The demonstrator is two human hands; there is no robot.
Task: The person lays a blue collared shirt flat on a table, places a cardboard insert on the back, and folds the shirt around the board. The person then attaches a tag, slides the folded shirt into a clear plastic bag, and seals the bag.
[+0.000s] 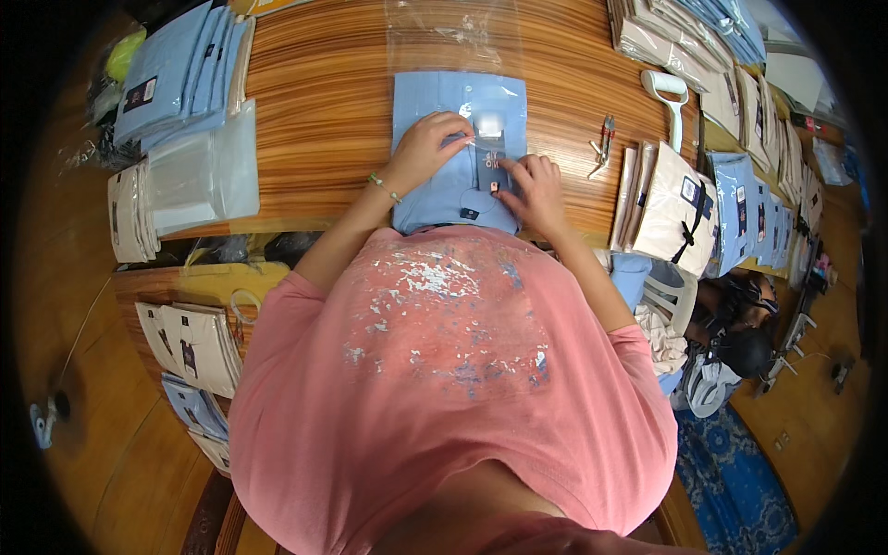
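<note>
A folded light blue shirt (430,199) lies flat before me on the table, with part of a clear plastic bag (453,37) spread beyond its far end. On the shirt lies a dark hang tag (489,166) with a pale label at its far end. My left hand (435,143), with a beaded bracelet at the wrist, rests on the shirt; its thumb and forefinger pinch something small and whitish beside the tag, too small to name. My right hand (535,190) has curled fingers and a thumb at the right edge of the tag, gripping it.
Stacks of bagged blue shirts (166,79) and beige garments (134,213) stand at left. Red-handled snips (606,139) and a white lint roller (668,97) lie at right, near more beige garments (675,199). The wooden table (314,92) runs beneath. Another person (740,324) is at far right.
</note>
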